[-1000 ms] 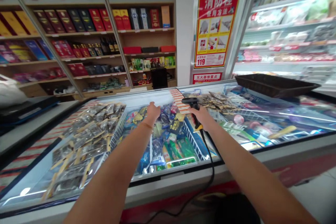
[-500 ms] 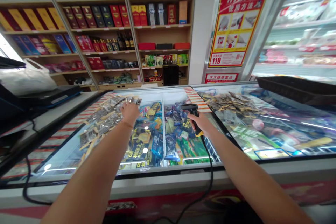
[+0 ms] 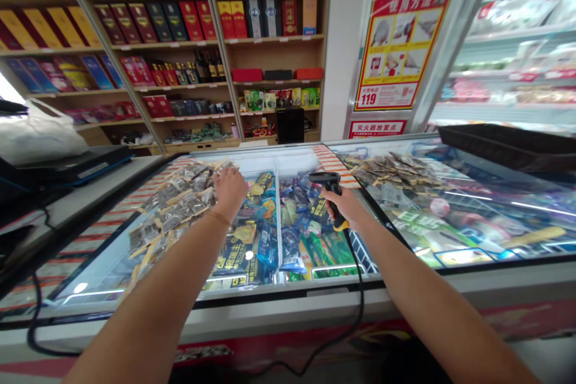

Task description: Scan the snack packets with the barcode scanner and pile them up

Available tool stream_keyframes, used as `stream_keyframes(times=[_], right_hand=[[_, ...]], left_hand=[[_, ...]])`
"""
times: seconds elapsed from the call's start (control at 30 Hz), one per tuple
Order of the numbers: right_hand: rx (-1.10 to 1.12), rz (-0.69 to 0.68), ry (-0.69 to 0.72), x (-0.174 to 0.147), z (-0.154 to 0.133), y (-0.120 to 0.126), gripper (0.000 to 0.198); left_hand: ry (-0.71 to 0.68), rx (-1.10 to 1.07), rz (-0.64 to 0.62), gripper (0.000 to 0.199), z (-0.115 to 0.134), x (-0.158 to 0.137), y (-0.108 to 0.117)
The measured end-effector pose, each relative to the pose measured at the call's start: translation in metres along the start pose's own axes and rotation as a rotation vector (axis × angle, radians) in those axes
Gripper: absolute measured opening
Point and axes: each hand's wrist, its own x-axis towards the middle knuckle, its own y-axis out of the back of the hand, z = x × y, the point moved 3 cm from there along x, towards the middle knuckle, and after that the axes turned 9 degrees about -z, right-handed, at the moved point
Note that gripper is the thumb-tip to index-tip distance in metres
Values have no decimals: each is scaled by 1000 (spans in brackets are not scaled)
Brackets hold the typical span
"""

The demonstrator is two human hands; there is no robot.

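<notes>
In the head view my right hand (image 3: 344,207) is wrapped round the handle of a black and yellow barcode scanner (image 3: 333,195), whose head points left above the freezer's glass top. A cable hangs from its base. My left hand (image 3: 231,189) reaches to the right end of a pile of small clear-and-brown packets (image 3: 182,201) lying on the glass. Its fingers bend down among the packets. The fingertips are hidden, so whether they grip one cannot be seen. A second pile of similar packets (image 3: 398,171) lies on the glass to the right.
Bagged frozen goods show through the chest freezer's glass (image 3: 99,270). A dark tray (image 3: 508,147) rests at the right, and a white plastic bag (image 3: 40,135) on equipment at the left. The black cable (image 3: 360,288) loops down the freezer's front. Stocked shelves (image 3: 180,48) stand behind.
My left hand has shifted slightly right at the edge of the packet pile. The right hand keeps hold of the barcode scanner in nearly the same spot. The camera view has tilted slightly.
</notes>
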Motion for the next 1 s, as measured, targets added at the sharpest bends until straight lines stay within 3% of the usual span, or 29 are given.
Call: stream_keyframes(times=[0.07,0.23,0.33,0.4,0.5,0.6,0.67,0.8,1.0], right_hand=[[13,9,-6,-2,-4,1,23],[33,28,-23,-3,-7,4,23],[35,57,-37,-3,-7,5,25],[33,65,-38,-3,-7,5,26],[26,58,-34,-4,-8,4,24],[5,45,-33,-4,-7,3,18],[-11,28,-31,-3,-6,2,16],[-31,-2,-19,-2,-2,1,21],[-64,-38,-16,0,7,-2,24]], left_hand=[[-100,-8,1,42,29,-7,3],[-249,-130,-202,43,105,-32,-3],[-272,-173,-226,45,130,-39,-4],[-201,-246,-189,47,132,-37,-4],[19,-347,-96,43,120,-29,-6],[181,-363,-149,64,109,-25,-20],[191,-369,-230,74,107,-26,-31],[160,-422,-251,70,109,-25,-44],[112,-782,-207,33,104,-12,-54]])
